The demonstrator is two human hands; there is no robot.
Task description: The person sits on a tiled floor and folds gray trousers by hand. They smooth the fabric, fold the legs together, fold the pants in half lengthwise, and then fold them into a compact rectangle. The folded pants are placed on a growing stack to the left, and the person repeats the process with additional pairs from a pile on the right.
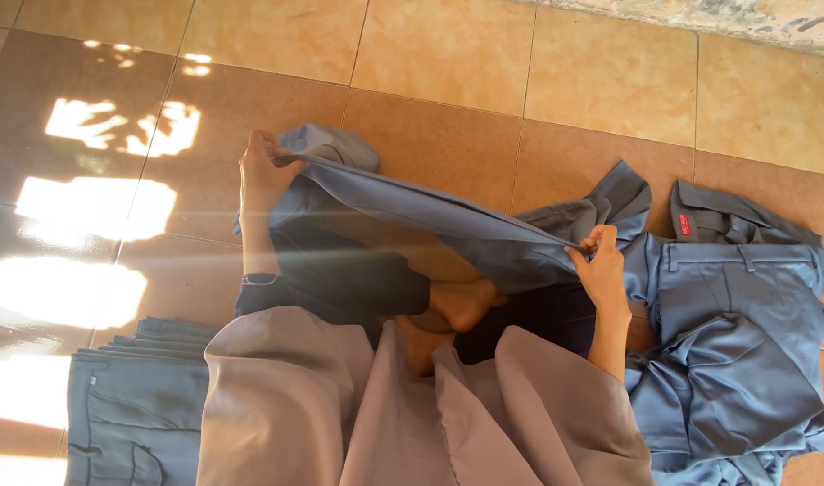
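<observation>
Cloth of a mauve-grey head covering [340,405] fills the nearest ground, draped over the seated person's front, with bare feet [452,310] crossed just beyond its hem. Everything else can be placed against those feet. To their left, and nearer the camera, sits a neat stack of folded blue-grey trousers [133,405] on the tiled floor [430,54]. To their right lies a loose heap of unfolded blue-grey trousers [736,342], waistbands and belt loops showing.

Above the feet, a blue-grey garment [430,216] is stretched taut as a band between both hands. The left hand [263,166], up and to the left of the feet, is closed in a pinch on one end of it, where spare cloth bunches behind the fingers. The right hand [601,265], to the right of the feet and close to the heap, is closed on the other end, thumb over the edge.

Judging by the tension, the step in hand looks like straightening the piece along a seam or edge before folding. The next move would call for keeping both pinches firm while lowering the cloth flat, edges matched, without letting the bunched far end twist.

Beyond the garment, sun patches brighten the floor on the left.
</observation>
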